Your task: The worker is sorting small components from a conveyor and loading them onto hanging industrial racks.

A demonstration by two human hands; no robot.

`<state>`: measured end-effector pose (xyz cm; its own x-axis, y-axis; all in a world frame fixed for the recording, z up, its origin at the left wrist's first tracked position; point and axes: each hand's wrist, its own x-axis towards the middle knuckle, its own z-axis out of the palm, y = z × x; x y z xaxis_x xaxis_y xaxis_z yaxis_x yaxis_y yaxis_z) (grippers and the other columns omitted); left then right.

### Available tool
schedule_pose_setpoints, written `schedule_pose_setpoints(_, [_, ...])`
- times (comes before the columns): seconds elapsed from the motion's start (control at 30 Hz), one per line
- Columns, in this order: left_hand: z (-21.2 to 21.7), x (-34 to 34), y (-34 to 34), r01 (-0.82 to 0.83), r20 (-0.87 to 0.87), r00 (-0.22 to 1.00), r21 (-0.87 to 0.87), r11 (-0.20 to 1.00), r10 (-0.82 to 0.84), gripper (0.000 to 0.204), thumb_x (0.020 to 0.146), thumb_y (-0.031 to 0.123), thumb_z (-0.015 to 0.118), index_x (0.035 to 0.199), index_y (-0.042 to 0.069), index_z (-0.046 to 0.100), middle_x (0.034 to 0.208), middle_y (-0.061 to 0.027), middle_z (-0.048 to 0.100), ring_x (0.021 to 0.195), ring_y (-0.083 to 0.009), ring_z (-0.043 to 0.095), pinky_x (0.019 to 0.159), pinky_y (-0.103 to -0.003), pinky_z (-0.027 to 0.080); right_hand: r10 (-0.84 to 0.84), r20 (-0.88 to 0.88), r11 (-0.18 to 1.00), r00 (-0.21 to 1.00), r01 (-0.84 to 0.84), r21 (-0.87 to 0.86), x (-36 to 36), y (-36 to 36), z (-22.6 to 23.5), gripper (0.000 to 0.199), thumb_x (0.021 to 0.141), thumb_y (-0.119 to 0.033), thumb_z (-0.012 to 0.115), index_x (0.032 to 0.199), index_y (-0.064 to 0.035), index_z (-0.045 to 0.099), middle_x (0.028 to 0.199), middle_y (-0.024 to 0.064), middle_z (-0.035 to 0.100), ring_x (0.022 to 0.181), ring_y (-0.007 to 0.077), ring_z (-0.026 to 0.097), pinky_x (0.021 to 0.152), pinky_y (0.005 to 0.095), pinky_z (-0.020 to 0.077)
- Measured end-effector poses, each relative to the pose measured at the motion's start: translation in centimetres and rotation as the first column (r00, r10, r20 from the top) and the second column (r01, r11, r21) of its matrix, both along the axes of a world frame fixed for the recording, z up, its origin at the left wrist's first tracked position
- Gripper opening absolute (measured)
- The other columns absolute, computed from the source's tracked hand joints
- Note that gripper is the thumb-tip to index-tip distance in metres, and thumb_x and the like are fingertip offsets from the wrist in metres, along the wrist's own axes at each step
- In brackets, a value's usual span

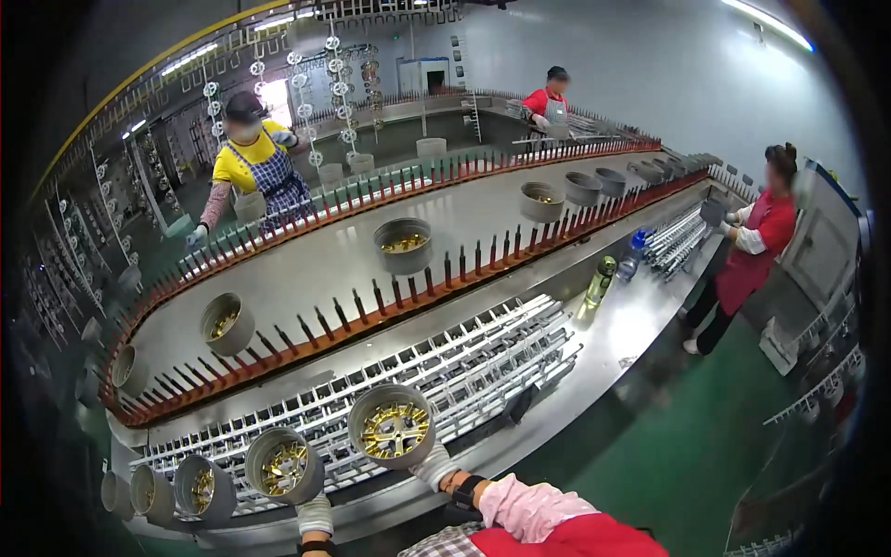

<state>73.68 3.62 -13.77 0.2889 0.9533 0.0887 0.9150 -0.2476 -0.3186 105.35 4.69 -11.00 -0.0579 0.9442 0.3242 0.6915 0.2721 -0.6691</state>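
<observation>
Two gold-spoked wheel rims (393,427) (284,466), tilted, on rack.

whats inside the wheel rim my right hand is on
Inside the wheel rim under the right hand, gold spokes radiate from a central hub. The metal rack beneath shows around it; the rim's underside is hidden.

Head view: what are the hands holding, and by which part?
Each holds a grey cup with gold spokes by its lower rim: right hand on one, left hand on another.

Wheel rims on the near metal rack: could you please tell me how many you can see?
5: rim in right hand, rim by left hand, third rim, fourth rim, fifth rim at the dark left edge, where more may hide.
</observation>
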Motion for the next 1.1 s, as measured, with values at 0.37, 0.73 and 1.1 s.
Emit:
schedule_pose_setpoints(0.37, [2.2, 1.8, -2.1, -0.229, 0.204, 0.949, -0.084, 0.970, 0.242, 0.030, 0.081, 0.016, 0.042, 0.108, 0.010, 0.053, 0.096, -0.0166, 0.056, 0.091, -0.0307, 0.053, 0.079, -0.040, 0.041, 0.277, -0.725, 0.579, 0.630, -0.712, -0.398, 12.0, -1.9, 10.5, 0.034, 0.084, -0.019, 0.050, 0.114, -0.0034, 0.047, 0.096, 0.0076, 0.058, 0.082, 0.0131, 0.058, 0.070, 0.0259, 0.0474])
schedule_pose_setpoints(0.73, [2.6, 4.3, -2.3, -0.316, 0.301, 0.881, -0.199, 0.927, 0.365, 0.021, 0.082, 0.010, 0.037, 0.092, 0.005, 0.055, 0.079, -0.0159, 0.058, 0.074, -0.0317, 0.057, 0.063, -0.041, 0.046, -0.220, -0.478, 0.955, 0.851, 0.287, 0.072, 41.2, 15.2, 12.0, 0.034, 0.080, -0.013, 0.055, 0.112, -0.0058, 0.051, 0.097, 0.0123, 0.058, 0.087, 0.0173, 0.054, 0.079, 0.0280, 0.0423])
schedule_pose_setpoints(1.1, [11.7, 10.5, -0.3, -0.603, 0.012, 0.608, -0.644, 0.471, 0.794, 0.033, 0.081, 0.021, 0.038, 0.110, 0.012, 0.051, 0.113, -0.0162, 0.051, 0.107, -0.0319, 0.046, 0.092, -0.040, 0.035, -0.473, -0.422, 0.854, 0.773, 0.520, -0.005, 51.9, 28.9, 7.7, 0.037, 0.079, -0.018, 0.048, 0.110, 0.0034, 0.047, 0.106, 0.0152, 0.053, 0.095, 0.0228, 0.049, 0.081, 0.0305, 0.0382])
